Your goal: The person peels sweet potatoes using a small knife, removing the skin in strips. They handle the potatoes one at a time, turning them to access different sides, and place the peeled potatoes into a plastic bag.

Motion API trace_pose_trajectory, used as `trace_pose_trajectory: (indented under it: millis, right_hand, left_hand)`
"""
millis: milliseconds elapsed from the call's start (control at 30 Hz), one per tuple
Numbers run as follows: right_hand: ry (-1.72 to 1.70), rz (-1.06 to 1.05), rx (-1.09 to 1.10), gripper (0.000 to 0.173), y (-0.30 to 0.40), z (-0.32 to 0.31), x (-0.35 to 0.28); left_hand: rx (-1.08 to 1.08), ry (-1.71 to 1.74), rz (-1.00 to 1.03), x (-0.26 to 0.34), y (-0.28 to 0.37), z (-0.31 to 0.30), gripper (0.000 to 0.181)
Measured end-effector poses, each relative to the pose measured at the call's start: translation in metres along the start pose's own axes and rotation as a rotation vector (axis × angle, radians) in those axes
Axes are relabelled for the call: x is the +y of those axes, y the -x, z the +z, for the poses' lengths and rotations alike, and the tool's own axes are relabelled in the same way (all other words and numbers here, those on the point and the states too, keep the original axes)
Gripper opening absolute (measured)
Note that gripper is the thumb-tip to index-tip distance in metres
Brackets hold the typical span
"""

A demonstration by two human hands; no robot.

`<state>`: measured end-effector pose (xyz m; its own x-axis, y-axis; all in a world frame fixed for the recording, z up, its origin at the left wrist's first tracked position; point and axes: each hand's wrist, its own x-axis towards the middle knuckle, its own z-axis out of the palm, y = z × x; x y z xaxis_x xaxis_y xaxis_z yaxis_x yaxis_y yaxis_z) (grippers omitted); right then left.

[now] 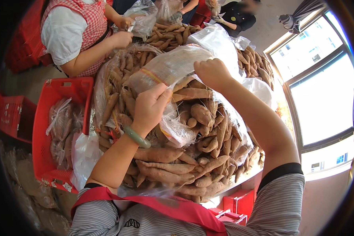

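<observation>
My left hand (152, 103), with a green bangle at the wrist, grips the edge of a translucent woven plastic sack (168, 65). On the far side of the sack's mouth, my right hand (211, 72) is closed on the same rim. Between my hands the sack gapes, showing sweet potatoes (201, 114) inside and spilling toward me. A torn flap (178, 129) of the woven sack hangs below my left hand. More loose sweet potatoes (165, 171) lie heaped nearest my body.
A red plastic crate (39, 138) at left holds bagged sweet potatoes (60, 121). Clear bags (85, 153) drape over its edge. A co-worker in a checked apron (91, 32) works at the upper left; other people stand across the heap. A window (321, 88) is at right, red crates (238, 203) below.
</observation>
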<state>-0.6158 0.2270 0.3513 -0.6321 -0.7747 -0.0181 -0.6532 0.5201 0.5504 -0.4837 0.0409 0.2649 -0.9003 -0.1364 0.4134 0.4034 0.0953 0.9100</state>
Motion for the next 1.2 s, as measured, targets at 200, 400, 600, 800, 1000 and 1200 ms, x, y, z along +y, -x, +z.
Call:
trace_pose_trajectory:
  millis: [200, 400, 600, 800, 1000, 1200]
  right_hand:
    - [-0.023, 0.062, 0.066, 0.012, 0.001, 0.011, 0.003]
    - [-0.003, 0.039, 0.181, 0.012, -0.003, 0.035, 0.023]
    - [-0.096, 0.466, 0.226, 0.016, 0.003, 0.008, 0.056]
    - [-0.502, 0.298, 0.11, 0.028, 0.023, -0.002, -0.011]
    - [-0.595, 0.435, 0.276, 0.011, 0.034, 0.038, 0.001]
    - [-0.677, 0.527, 0.611, 0.012, 0.025, 0.053, 0.013]
  left_hand:
    - [0.036, 0.029, 0.0, -0.006, 0.005, -0.009, 0.029]
    - [0.062, 0.07, -0.064, -0.014, 0.007, -0.02, 0.028]
    - [0.1, 0.064, -0.255, -0.037, 0.007, -0.039, 0.03]
    - [0.017, 0.051, -0.289, -0.035, 0.003, -0.046, 0.028]
    - [0.085, -0.708, 0.288, 0.018, -0.009, -0.022, 0.013]
    - [-0.287, -0.959, 0.491, 0.026, -0.018, 0.021, 0.023]
